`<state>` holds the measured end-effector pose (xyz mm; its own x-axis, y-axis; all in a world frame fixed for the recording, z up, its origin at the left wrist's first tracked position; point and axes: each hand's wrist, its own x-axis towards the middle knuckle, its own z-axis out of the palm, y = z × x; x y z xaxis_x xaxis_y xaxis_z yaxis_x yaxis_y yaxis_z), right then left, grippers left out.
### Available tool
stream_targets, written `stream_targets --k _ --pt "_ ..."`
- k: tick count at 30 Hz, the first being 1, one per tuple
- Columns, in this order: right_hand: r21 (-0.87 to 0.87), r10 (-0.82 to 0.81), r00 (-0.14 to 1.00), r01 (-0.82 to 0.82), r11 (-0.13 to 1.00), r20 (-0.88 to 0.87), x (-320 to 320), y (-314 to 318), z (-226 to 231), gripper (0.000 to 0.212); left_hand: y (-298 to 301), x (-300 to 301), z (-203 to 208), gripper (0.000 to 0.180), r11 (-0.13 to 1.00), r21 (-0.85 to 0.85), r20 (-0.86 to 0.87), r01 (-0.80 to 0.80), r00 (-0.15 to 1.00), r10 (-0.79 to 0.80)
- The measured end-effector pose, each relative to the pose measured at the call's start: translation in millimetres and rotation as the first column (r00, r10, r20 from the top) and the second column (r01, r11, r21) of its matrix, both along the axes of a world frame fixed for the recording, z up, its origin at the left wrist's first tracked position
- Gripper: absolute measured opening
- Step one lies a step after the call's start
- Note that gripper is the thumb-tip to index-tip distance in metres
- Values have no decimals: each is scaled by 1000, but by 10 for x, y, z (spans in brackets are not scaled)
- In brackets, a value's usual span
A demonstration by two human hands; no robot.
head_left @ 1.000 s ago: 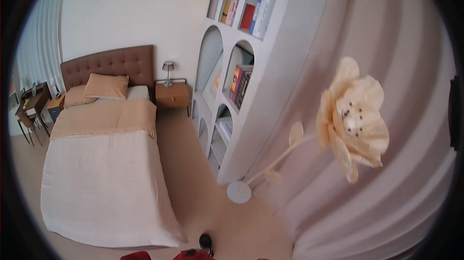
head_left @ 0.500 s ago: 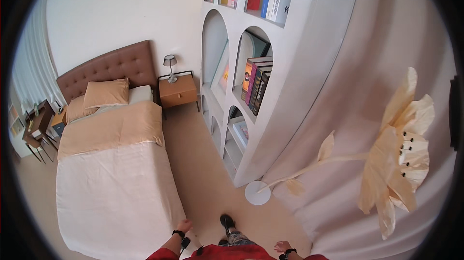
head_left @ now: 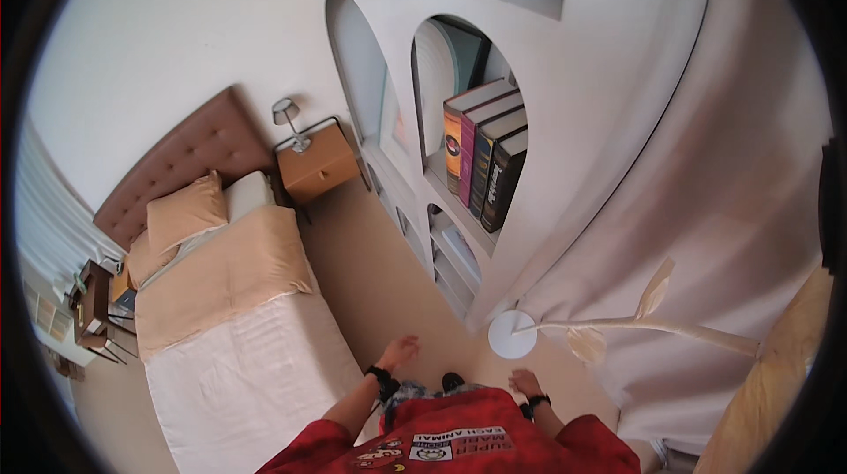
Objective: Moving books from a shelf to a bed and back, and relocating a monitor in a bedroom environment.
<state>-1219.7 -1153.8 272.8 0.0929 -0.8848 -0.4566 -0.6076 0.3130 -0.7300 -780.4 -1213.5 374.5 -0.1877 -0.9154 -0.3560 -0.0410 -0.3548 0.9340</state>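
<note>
My left hand [head_left: 400,351] hangs in the air beside the bed's right edge, its fingers loosely stretched out and holding nothing. A dark band circles that wrist. My right hand [head_left: 524,382] hovers low over the floor, below the round white base of the giant flower stand, fingers loose and apart with nothing in them. It wears a dark wrist strap too. Neither hand touches anything. The bed [head_left: 251,386] has a white cover with a tan fold and pillows. In an arched niche of the white bookshelf [head_left: 582,112] stand several thick books [head_left: 485,156].
An orange-brown nightstand [head_left: 318,172] bears a small lamp [head_left: 287,112] beside the brown tufted headboard [head_left: 185,152]. The flower stand's white base [head_left: 513,334] sits on the floor, its stem reaching right before the pale curtain [head_left: 750,165]. A dark desk [head_left: 93,302] stands far left.
My view has tilted and come nearer the bookshelf. Both hands have moved up in the picture, the left from beside the bed's edge. The flower head has slid toward the lower right rim.
</note>
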Motion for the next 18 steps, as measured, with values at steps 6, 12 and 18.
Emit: stream_targets --k 6,12,18 --pt "-384 50 916 117 916 397 1535 -905 2230 32 -1129 209 1098 48 952 -288 61 107 994 -93" --pt "-784 -116 969 244 571 216 2564 -1294 3654 46 -2120 433 2103 62 854 -516 -146 61 977 -158" --pt "-847 -409 903 315 428 129 2906 -1634 3819 93 -2718 229 2937 83 689 -713 -56 131 969 -241"
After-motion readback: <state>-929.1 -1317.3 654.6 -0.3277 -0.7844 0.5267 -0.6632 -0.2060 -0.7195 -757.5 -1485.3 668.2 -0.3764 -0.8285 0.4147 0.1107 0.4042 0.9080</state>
